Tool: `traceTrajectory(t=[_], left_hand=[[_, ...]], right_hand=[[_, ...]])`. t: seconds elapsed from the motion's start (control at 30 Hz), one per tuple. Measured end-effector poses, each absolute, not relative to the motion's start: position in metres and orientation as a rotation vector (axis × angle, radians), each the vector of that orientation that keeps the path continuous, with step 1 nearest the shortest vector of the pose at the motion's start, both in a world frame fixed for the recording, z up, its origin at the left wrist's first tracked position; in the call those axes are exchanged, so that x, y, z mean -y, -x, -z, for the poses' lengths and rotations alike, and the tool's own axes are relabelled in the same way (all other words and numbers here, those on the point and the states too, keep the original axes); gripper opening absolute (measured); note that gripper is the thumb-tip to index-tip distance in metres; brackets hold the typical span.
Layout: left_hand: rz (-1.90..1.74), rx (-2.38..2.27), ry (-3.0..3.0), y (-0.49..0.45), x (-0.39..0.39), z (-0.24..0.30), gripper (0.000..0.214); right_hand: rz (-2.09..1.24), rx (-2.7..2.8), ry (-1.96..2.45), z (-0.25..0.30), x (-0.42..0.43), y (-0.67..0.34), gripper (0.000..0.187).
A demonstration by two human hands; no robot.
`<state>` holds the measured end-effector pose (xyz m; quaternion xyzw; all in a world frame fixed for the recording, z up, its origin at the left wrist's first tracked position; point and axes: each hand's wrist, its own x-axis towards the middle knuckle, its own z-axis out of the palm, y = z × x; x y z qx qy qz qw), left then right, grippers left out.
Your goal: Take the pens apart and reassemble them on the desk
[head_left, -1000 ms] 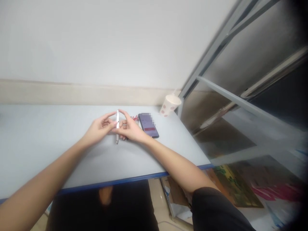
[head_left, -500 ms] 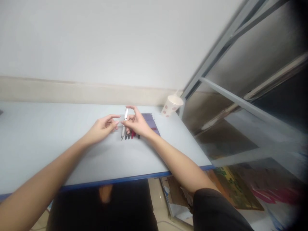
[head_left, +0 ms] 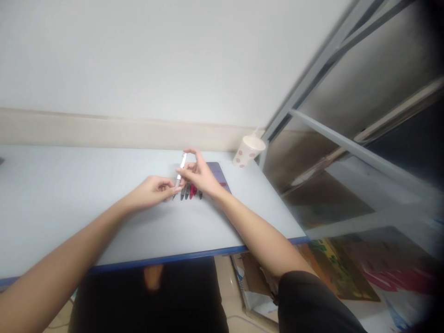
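A white and grey pen (head_left: 182, 163) slants above the table, tip down and to the left. My right hand (head_left: 201, 175) grips its upper part between thumb and fingers, with the index finger at the top end. My left hand (head_left: 156, 190) pinches the pen's lower part near the tip. Just right of the pen, several dark and red pens (head_left: 191, 192) lie side by side, partly covered by my right hand. Behind that hand lies a flat dark purple object (head_left: 218, 173), its left part hidden.
A white paper cup (head_left: 248, 151) with a reddish pattern stands at the table's back right corner. A grey metal frame (head_left: 326, 132) rises along the right side. The pale table (head_left: 69, 185) has a blue front edge and meets a wall behind.
My left hand has moved right and down and closed on the pen's lower part. The right hand keeps the pen, now tilted a little more.
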<state>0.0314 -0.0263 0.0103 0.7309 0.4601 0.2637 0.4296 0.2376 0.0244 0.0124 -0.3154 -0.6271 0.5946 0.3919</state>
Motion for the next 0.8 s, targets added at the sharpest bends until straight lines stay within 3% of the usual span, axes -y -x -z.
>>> traceTrajectory(t=[0.43,0.6,0.8], left_hand=[[-0.685,-1.163,-1.793,-0.030,0.025,-0.010,0.047],[-0.661,-1.162,-1.852,-0.028,0.024,-0.007,0.043],[-0.587,-1.123,-1.858,-0.033,0.027,-0.007,0.044]], right_hand=[[-1.486,1.568,0.848,-0.001,-0.030,-0.236,0.059],[-1.429,1.663,0.826,-0.013,-0.024,-0.240,0.071],[-1.367,1.704,0.831,-0.018,-0.021,-0.241,0.038]])
